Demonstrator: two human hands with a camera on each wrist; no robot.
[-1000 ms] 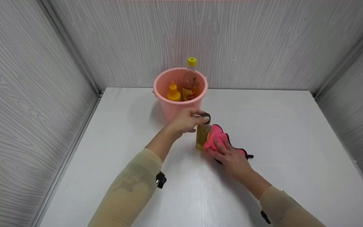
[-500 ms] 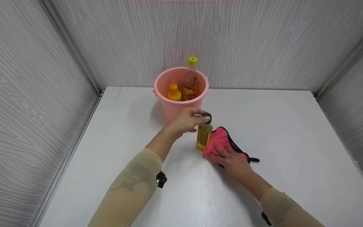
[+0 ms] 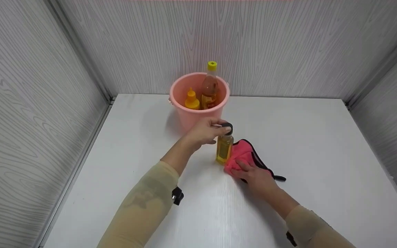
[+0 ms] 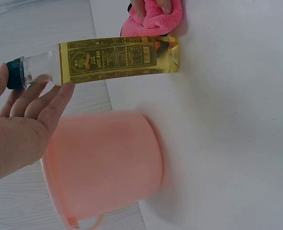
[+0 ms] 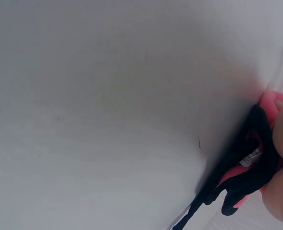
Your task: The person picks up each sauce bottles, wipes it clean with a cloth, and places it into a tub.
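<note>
Two hands meet at the oil bottle [image 3: 224,150], which stands upright mid-bench. Your left hand [image 3: 203,132] pinches its cap from the left; your right hand [image 3: 256,175] presses flat on the pink cloth [image 3: 241,156] touching its right side.

We saw even, soft overhead light and faint shadows beside the pink bucket [image 3: 198,103]; the right wrist view was blurred and dim, the white table [image 5: 107,120] out of focus
</note>
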